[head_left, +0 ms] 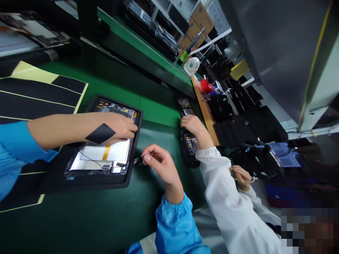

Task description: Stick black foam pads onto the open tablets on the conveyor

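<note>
Pressing our left hand (116, 128) flat on the opened black-framed tablet (129, 178), we judge it stiff, fragile, best held by rim; our right hand (159, 164) stays beside it, holding unclear.

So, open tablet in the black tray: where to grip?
Probably the tray's raised black rim beside the right hand, coming from that side: it's bare there, while the tablet's exposed board lies open and the left hand rests across it.

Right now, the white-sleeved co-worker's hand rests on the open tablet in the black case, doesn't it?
No. The head view shows the person's blue-sleeved left hand on the open tablet in the black case. The co-worker's white-sleeved hand rests on a smaller black-cased device.
</note>
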`<state>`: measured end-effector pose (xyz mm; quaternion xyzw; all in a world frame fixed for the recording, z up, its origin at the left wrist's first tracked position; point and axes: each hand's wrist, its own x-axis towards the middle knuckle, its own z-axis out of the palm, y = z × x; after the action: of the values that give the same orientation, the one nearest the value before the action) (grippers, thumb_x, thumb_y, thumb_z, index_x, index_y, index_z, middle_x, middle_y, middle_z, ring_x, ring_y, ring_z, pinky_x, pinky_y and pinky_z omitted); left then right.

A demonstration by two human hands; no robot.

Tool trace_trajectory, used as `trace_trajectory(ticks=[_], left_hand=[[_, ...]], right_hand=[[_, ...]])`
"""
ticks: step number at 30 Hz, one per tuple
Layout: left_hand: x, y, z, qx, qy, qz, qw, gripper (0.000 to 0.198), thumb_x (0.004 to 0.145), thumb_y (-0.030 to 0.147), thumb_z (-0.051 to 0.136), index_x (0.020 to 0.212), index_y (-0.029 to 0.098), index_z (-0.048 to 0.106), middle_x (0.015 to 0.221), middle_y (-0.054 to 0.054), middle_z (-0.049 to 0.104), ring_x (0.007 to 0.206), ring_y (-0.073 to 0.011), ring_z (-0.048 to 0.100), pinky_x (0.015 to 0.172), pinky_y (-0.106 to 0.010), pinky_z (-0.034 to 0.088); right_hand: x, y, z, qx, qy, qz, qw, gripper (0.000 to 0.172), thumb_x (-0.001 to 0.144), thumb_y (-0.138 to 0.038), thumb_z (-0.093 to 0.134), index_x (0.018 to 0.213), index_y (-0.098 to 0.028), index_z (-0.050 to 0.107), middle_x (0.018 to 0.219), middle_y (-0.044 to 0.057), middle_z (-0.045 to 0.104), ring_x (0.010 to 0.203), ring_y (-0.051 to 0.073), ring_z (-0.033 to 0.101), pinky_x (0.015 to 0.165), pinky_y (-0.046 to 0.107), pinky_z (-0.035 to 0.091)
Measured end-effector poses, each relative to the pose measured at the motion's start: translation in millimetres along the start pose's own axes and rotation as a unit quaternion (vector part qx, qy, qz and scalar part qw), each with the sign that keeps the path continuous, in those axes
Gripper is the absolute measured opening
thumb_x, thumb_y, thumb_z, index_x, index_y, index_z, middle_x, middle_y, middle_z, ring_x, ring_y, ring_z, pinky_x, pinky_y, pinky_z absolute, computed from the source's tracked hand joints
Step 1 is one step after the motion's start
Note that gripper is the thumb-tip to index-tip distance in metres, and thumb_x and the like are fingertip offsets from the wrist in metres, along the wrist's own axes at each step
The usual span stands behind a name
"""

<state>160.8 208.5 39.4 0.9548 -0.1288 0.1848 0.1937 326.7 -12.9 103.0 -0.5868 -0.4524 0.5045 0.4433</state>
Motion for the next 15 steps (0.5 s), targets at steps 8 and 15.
trace_trajectory(ticks=[8, 15], left_hand=[[35.4, -2.9, -8.5, 0.004, -0.158, -0.021, 0.987, 0.022, 0.088, 0.002, 0.05, 0.078, 0.018, 0.062, 0.075, -0.006, 0.057, 0.067, -0.021, 0.049, 0.072, -0.03, 0.041], [48.4, -10.9, -20.1, -0.003, -0.2, 0.0, 0.98, 0.022, 0.085, 0.002, 0.052, 0.071, 0.018, 0.058, 0.076, -0.006, 0.06, 0.072, -0.022, 0.054, 0.075, -0.031, 0.043]], right_hand=[[1.1, 0.9, -0.2, 0.002, 0.0, 0.023, 1.0, 0.053, 0.084, -0.071, 0.082, 0.089, -0.022, 0.065, 0.075, -0.001, 0.059, 0.07, 0.015, 0.054, 0.07, 0.028, 0.048], [4.4, 2.6, 3.3, 0.021, -0.033, 0.03, 0.999, 0.047, 0.086, -0.064, 0.084, 0.089, -0.021, 0.065, 0.073, -0.003, 0.055, 0.065, 0.012, 0.047, 0.063, 0.025, 0.041]])
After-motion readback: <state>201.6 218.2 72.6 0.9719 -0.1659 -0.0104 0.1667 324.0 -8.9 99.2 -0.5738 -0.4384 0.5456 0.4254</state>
